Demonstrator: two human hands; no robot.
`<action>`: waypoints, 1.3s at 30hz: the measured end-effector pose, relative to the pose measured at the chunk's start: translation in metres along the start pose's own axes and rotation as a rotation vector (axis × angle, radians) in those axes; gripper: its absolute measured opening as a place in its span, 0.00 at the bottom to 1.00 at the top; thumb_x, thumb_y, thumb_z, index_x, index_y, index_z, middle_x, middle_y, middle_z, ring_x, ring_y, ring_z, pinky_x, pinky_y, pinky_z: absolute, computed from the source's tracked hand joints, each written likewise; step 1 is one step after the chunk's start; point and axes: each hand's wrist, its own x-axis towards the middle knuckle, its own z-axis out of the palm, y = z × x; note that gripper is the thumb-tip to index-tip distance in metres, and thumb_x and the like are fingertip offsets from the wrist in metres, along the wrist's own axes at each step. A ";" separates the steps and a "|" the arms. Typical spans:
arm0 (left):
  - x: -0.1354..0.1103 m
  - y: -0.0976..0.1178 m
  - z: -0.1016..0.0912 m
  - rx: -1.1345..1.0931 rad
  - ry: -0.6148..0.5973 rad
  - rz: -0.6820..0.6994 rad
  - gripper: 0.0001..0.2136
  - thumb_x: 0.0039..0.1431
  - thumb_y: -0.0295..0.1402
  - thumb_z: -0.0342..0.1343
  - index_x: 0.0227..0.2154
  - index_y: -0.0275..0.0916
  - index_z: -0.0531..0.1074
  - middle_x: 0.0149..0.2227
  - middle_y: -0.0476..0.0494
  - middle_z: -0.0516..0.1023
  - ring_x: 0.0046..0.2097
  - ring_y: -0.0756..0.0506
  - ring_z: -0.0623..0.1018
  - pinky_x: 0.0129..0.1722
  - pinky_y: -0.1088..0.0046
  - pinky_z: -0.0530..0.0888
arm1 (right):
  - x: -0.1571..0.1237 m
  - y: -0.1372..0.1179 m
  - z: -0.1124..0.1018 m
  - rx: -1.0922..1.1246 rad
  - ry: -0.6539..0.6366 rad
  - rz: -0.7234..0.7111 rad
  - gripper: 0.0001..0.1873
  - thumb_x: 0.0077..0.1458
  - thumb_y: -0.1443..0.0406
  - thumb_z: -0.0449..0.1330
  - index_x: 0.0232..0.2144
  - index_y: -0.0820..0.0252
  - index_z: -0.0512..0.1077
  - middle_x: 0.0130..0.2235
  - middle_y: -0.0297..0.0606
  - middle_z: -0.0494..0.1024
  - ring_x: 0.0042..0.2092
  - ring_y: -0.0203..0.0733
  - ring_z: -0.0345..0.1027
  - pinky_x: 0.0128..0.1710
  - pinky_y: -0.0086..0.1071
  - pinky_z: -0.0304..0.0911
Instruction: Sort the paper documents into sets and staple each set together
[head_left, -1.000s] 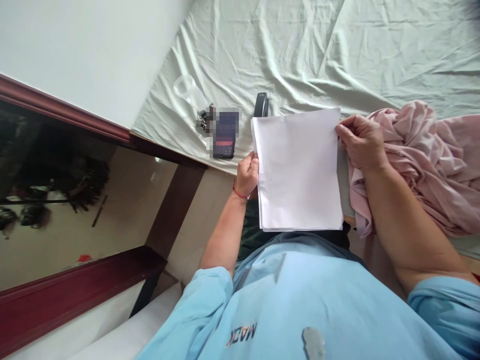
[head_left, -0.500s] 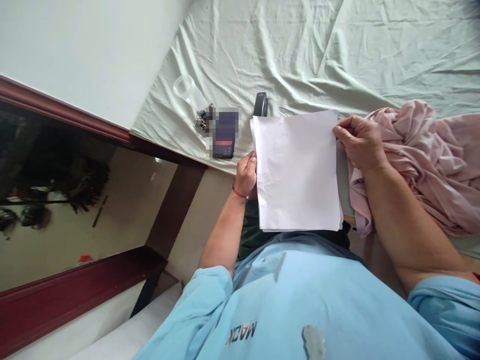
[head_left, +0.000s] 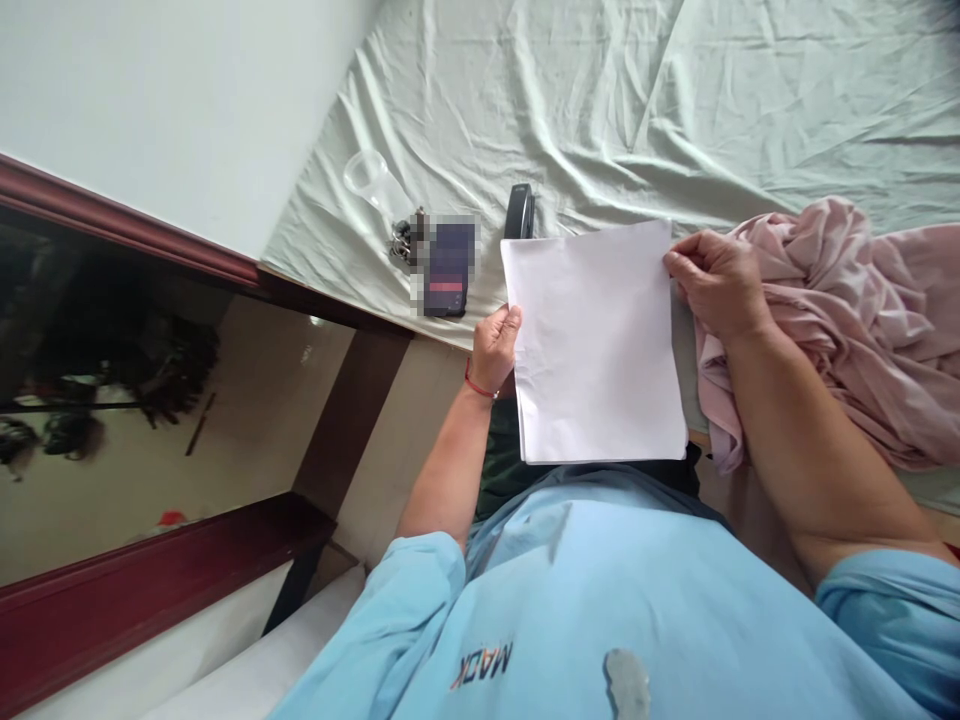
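Observation:
A small stack of blank white paper sheets is held up between my two hands, above my lap. My left hand is closed on its left edge, thumb on top. At the upper right edge, my right hand pinches the sheets between thumb and fingers. Just past the paper's top left corner lies a black stapler, its near end hidden by the sheets.
Left of the stapler on the pale green bedsheet lie a phone, a bunch of keys and a clear plastic cup. A crumpled pink cloth is by my right arm. A dark red-framed mirror stands at the left.
The sheets' left edges have come closer into line, and my left thumb has shifted slightly onto the paper. My right hand has barely moved.

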 end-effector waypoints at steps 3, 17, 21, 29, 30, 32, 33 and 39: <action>0.001 0.002 0.000 0.073 0.000 0.057 0.28 0.67 0.60 0.52 0.22 0.41 0.62 0.22 0.53 0.55 0.25 0.51 0.57 0.27 0.67 0.57 | 0.001 0.001 0.000 0.001 0.009 -0.002 0.10 0.56 0.64 0.70 0.27 0.55 0.73 0.20 0.29 0.65 0.21 0.31 0.54 0.19 0.31 0.45; 0.002 0.006 0.004 -0.231 0.017 -0.092 0.23 0.60 0.58 0.62 0.39 0.42 0.81 0.38 0.45 0.83 0.48 0.42 0.82 0.53 0.63 0.76 | 0.000 0.005 0.004 -0.330 0.047 -0.090 0.12 0.52 0.67 0.65 0.40 0.52 0.73 0.38 0.32 0.79 0.27 0.34 0.63 0.35 0.36 0.64; -0.004 0.022 0.009 -0.507 0.032 -0.204 0.21 0.57 0.54 0.68 0.46 0.44 0.82 0.50 0.45 0.86 0.63 0.38 0.78 0.66 0.60 0.73 | -0.005 -0.011 -0.003 -0.268 -0.026 -0.023 0.12 0.61 0.56 0.64 0.42 0.55 0.71 0.37 0.35 0.77 0.32 0.36 0.66 0.38 0.36 0.66; -0.010 0.039 0.024 -0.755 0.153 -0.341 0.17 0.59 0.45 0.69 0.47 0.43 0.81 0.58 0.44 0.83 0.69 0.38 0.73 0.71 0.57 0.70 | -0.044 -0.059 -0.026 0.305 -0.339 0.181 0.31 0.55 0.49 0.72 0.57 0.53 0.75 0.49 0.40 0.83 0.50 0.50 0.78 0.55 0.47 0.73; -0.010 0.041 0.027 -0.775 0.171 -0.343 0.17 0.60 0.44 0.69 0.48 0.42 0.81 0.60 0.44 0.81 0.70 0.38 0.72 0.71 0.57 0.70 | -0.051 -0.062 -0.027 0.313 -0.335 0.226 0.30 0.54 0.49 0.73 0.54 0.54 0.77 0.48 0.40 0.84 0.50 0.51 0.79 0.55 0.48 0.73; -0.007 0.047 0.034 -0.811 0.196 -0.340 0.17 0.63 0.43 0.66 0.50 0.42 0.80 0.63 0.43 0.79 0.71 0.39 0.70 0.71 0.57 0.69 | -0.062 -0.065 -0.028 0.292 -0.312 0.351 0.26 0.52 0.50 0.74 0.49 0.55 0.79 0.45 0.41 0.85 0.47 0.54 0.81 0.52 0.51 0.76; -0.004 0.050 0.037 -0.825 0.199 -0.336 0.17 0.64 0.43 0.65 0.52 0.41 0.79 0.64 0.42 0.78 0.71 0.39 0.70 0.72 0.57 0.68 | -0.067 -0.065 -0.027 0.276 -0.303 0.411 0.26 0.50 0.50 0.75 0.47 0.56 0.80 0.43 0.41 0.85 0.45 0.55 0.81 0.49 0.53 0.76; 0.026 0.067 0.040 -0.817 0.180 -0.150 0.18 0.72 0.44 0.55 0.56 0.41 0.76 0.65 0.44 0.76 0.72 0.41 0.69 0.73 0.60 0.66 | -0.076 -0.077 -0.008 0.309 -0.199 0.438 0.26 0.42 0.53 0.80 0.44 0.53 0.81 0.46 0.39 0.85 0.50 0.58 0.81 0.53 0.54 0.77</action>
